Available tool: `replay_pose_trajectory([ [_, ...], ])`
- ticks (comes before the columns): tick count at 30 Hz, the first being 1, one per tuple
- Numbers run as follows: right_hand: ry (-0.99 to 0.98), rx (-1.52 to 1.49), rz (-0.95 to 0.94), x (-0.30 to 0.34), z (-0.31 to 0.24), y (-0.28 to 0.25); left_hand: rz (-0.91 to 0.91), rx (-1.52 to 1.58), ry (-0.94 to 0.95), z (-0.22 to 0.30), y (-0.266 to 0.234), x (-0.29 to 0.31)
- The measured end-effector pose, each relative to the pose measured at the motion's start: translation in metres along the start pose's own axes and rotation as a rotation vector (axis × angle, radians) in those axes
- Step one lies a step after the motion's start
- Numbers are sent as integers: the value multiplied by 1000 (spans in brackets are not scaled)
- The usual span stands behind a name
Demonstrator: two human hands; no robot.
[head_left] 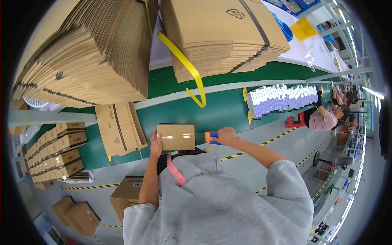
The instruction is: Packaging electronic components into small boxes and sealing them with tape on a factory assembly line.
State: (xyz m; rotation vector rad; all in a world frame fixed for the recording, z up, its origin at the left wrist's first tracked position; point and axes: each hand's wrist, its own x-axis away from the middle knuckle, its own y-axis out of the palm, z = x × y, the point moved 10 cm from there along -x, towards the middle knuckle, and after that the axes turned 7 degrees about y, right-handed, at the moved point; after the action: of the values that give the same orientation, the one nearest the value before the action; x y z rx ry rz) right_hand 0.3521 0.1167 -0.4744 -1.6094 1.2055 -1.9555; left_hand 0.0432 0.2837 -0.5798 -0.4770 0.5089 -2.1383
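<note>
A small brown cardboard box [176, 143] lies on the green bench just in front of me, a glossy strip of clear tape across its top. Against the box's left end my left hand [156, 143] is pressed, gripping its edge. On the other side, my right hand [227, 136] is closed round a blue and orange tape dispenser [212, 138]. Clear tape [200, 138] seems to span the short gap between the box's right end and the dispenser.
Flat cartons [118, 130] lie left of the box. Tall carton stacks [102, 53] stand on the shelf beyond, where a yellow strap [183, 61] hangs down. Packed boxes [67, 141] fill the far left. White-purple packs [281, 100] line the bench's right, near a co-worker [324, 118].
</note>
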Motion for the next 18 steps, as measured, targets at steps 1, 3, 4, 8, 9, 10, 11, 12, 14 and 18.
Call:
replay_pose_trajectory([
  [1, 8, -8, 5, -4, -1, 4, -1, -11, -3, 1, 0, 0],
  [3, 19, -5, 42, -16, -7, 16, 0, -7, 20, 5, -2, -1],
  [4, 24, -12, 45, -20, -12, 20, 7, 2, 33, 6, -2, 0],
  [8, 56, -62, 31, -37, -29, 41, 0, 26, 13, 7, -1, -2],
  [9, 65, -75, 68, -39, -31, 45, 11, 24, 2, 12, 0, -2],
  [10, 72, -83, 68, -40, -38, 44, 28, 18, -12, 11, -1, -1],
  [11, 82, -106, 46, -41, -45, 45, 17, 15, -6, 13, 2, -2],
  [12, 82, -129, 26, -41, -54, 43, 60, 39, -27, 4, 0, 1],
  [14, 101, -147, 83, -36, -68, 30, 101, 56, -44, -12, 0, 5],
  [18, 75, -25, 302, -29, -68, 71, 99, 164, -89, -7, 11, -10],
])
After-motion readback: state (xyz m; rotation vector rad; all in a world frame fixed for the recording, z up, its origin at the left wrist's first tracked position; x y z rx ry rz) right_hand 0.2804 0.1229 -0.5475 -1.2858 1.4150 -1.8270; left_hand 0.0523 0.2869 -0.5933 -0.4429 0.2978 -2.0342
